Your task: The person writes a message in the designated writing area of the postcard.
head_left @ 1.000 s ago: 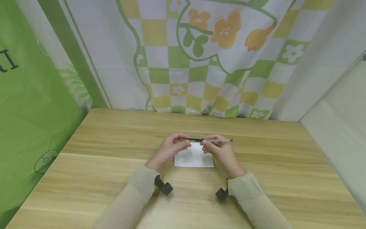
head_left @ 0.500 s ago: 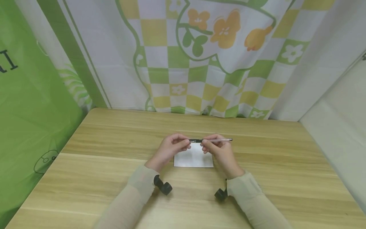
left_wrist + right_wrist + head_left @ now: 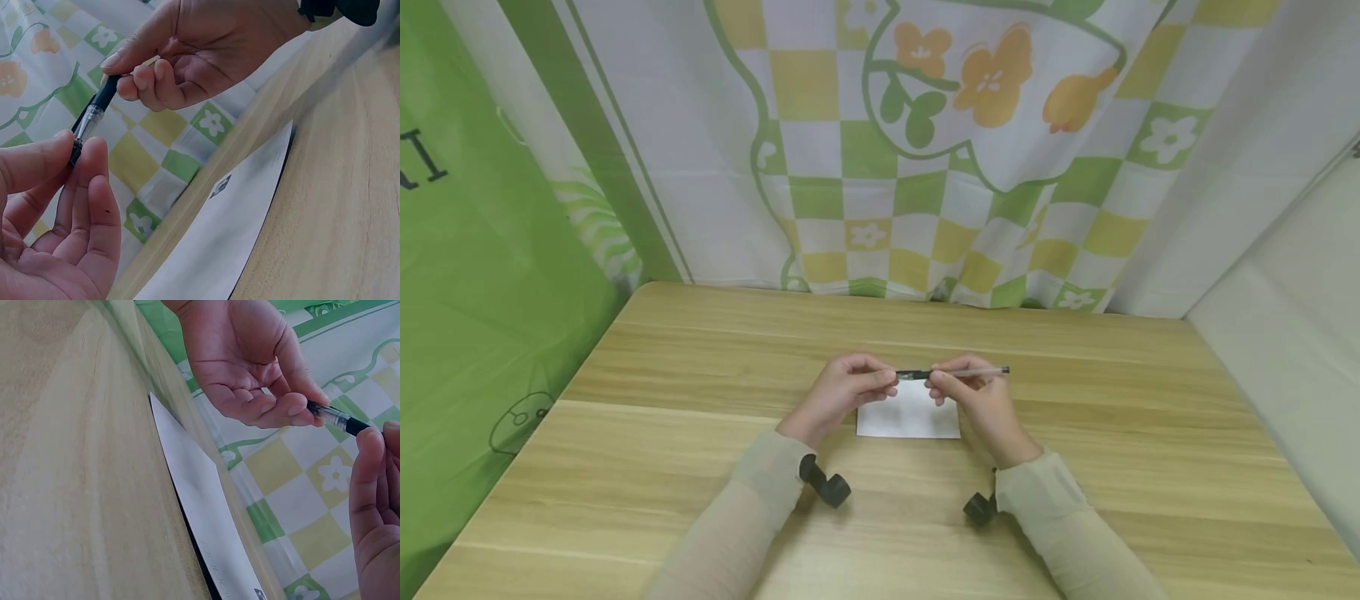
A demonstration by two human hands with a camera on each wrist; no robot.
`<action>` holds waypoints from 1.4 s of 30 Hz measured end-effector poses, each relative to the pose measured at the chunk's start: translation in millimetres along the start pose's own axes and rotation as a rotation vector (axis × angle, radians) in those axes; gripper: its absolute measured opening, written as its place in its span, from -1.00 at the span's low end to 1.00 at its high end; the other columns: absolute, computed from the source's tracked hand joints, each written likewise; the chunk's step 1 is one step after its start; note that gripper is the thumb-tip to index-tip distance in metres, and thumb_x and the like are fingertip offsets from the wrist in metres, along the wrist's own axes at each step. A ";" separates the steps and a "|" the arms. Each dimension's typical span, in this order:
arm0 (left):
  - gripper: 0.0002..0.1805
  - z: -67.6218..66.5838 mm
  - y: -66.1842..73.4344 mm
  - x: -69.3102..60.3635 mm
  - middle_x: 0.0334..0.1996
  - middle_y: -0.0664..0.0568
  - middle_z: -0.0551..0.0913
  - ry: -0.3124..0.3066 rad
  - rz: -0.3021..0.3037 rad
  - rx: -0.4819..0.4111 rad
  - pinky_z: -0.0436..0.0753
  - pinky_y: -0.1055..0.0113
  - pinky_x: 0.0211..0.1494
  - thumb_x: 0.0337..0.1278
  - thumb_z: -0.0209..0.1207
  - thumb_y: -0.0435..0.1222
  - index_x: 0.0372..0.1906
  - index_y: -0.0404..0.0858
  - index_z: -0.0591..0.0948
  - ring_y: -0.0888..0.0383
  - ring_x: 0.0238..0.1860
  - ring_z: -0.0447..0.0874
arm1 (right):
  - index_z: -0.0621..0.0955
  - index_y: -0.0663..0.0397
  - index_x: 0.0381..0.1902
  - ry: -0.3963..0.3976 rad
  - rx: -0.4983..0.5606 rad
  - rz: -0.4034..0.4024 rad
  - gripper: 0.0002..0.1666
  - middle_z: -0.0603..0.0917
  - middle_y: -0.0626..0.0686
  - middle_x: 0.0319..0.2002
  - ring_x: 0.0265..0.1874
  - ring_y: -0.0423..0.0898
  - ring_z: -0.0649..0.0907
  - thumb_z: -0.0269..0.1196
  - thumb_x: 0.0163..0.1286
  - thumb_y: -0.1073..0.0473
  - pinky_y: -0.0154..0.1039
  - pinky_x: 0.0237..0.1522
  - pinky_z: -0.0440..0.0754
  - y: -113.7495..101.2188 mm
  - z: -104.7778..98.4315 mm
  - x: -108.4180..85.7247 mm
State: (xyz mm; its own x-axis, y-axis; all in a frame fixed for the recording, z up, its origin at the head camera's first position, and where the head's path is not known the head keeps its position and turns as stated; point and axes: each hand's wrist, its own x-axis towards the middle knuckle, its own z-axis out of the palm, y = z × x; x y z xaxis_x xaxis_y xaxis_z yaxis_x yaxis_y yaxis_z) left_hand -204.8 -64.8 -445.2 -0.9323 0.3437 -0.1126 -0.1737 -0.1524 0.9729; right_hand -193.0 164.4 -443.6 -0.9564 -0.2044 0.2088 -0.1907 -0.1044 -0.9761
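Both hands hold a slim pen [image 3: 914,375] level above a white sheet [image 3: 908,412]. The left hand [image 3: 844,387] pinches its left end, at the cap, between thumb and fingertips. Further right, the right hand [image 3: 976,396] pinches the black grip part, and the clear barrel sticks out past its fingers to a dark end. In the left wrist view a clear section of the cap [image 3: 89,122] with a dark clip shows between the hands. The cap's outermost end is hidden by the left fingertips. The sheet lies on the table beneath, with a small dark printed mark.
The wooden table [image 3: 700,483] reaches back to a checked, flowered curtain [image 3: 865,192]. A green cloth [image 3: 490,292] hangs at the left and a pale wall [image 3: 1292,333] stands at the right. Black wrist cameras [image 3: 833,490] sit at both cuffs.
The left hand has shifted slightly left and toward the person. A little more of the pen shows between the hands. The right hand has barely moved, and the sheet stays put.
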 end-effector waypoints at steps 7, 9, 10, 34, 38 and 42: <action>-0.90 1.5 1.6 0.3 -0.28 0.00 0.73 -0.010 -0.036 -0.022 0.71 0.37 -0.07 0.33 0.22 -0.44 -0.29 -0.23 0.71 0.19 -0.26 0.75 | 0.61 0.52 -0.18 -0.035 -0.006 -0.040 -0.77 0.77 0.06 -0.34 -0.41 -0.18 0.72 0.32 0.39 0.35 -0.30 -0.30 0.73 0.4 -2.1 -0.5; -0.88 1.6 2.3 0.0 -0.29 0.00 0.73 -0.011 -0.046 -0.028 0.70 0.38 -0.09 0.33 0.22 -0.44 -0.31 -0.21 0.71 0.19 -0.27 0.74 | 0.60 0.56 -0.18 -0.039 -0.002 -0.050 -0.76 0.77 0.06 -0.34 -0.42 -0.18 0.72 0.32 0.39 0.36 -0.30 -0.31 0.73 0.5 -2.1 -0.4; -0.87 1.6 2.5 0.0 -0.30 0.00 0.73 -0.011 -0.053 -0.033 0.70 0.39 -0.09 0.33 0.22 -0.44 -0.32 -0.20 0.70 0.19 -0.27 0.74 | 0.59 0.58 -0.18 -0.040 -0.001 -0.054 -0.75 0.77 0.06 -0.34 -0.42 -0.18 0.72 0.32 0.39 0.37 -0.30 -0.32 0.73 0.7 -2.1 -0.2; -0.76 -0.4 0.6 0.3 -0.37 0.05 0.72 -0.070 -0.148 -0.185 0.67 0.44 -0.21 0.36 0.13 -0.48 -0.41 -0.15 0.64 0.28 -0.40 0.68 | 0.62 0.55 -0.24 -0.125 -0.057 -0.195 -0.91 0.77 -0.03 -0.39 -0.47 -0.19 0.68 0.27 0.35 0.50 -0.33 -0.37 0.68 -1.2 -3.8 -1.0; -0.79 -1.9 1.2 -0.5 -0.37 0.04 0.72 -0.076 -0.155 -0.185 0.66 0.46 -0.23 0.35 0.15 -0.48 -0.41 -0.18 0.63 0.28 -0.41 0.67 | 0.59 0.59 -0.22 -0.136 -0.005 -0.186 -0.87 0.76 0.02 -0.37 -0.44 -0.17 0.68 0.26 0.37 0.49 -0.32 -0.37 0.68 -1.6 -1.8 -1.6; -0.78 -3.1 2.0 -0.7 -0.37 0.03 0.72 -0.094 -0.159 -0.179 0.66 0.46 -0.24 0.36 0.12 -0.50 -0.39 -0.19 0.63 0.27 -0.40 0.67 | 0.57 0.59 -0.21 -0.135 0.003 -0.183 -0.87 0.76 0.02 -0.38 -0.44 -0.17 0.68 0.25 0.38 0.49 -0.32 -0.37 0.68 -0.5 -2.3 -1.9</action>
State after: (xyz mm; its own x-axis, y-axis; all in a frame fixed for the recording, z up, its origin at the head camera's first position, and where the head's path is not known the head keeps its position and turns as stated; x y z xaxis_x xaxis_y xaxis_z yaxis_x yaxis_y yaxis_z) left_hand -205.4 -68.2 -443.8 -0.8566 0.4599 -0.2341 -0.3772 -0.2483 0.8923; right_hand -191.6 167.1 -443.6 -0.8675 -0.3097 0.3891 -0.3579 -0.1546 -0.9209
